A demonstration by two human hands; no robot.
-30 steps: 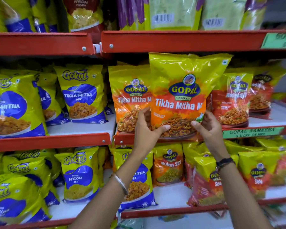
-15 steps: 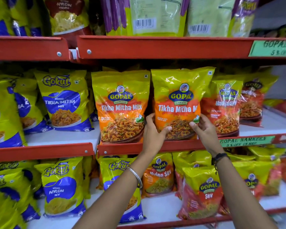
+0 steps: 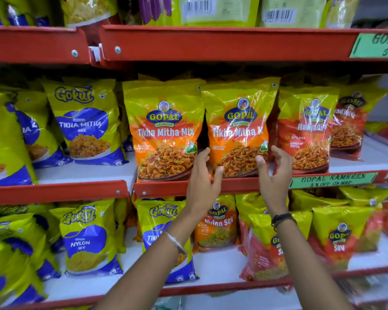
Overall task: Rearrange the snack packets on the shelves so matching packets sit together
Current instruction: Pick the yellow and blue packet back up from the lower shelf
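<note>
Tikha Mitha packet point(image 3: 239, 128) stands upright (shelved); both hands' fingers spread, flanking its base.

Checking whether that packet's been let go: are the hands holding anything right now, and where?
Nothing is firmly held. The left hand and right hand sit open at the lower corners of the right Gopal Tikha Mitha Mix packet, at most fingertips touching.

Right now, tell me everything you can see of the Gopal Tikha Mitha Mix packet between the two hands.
The right-hand Gopal Tikha Mitha Mix packet is a glossy, crinkled plastic pouch, yellow-green above, orange below, with a blue oval logo and a snack photo. It stands upright at the middle shelf front, beside its twin packet. The left hand and right hand flank its lower corners with fingers spread, no grip evident.
</note>
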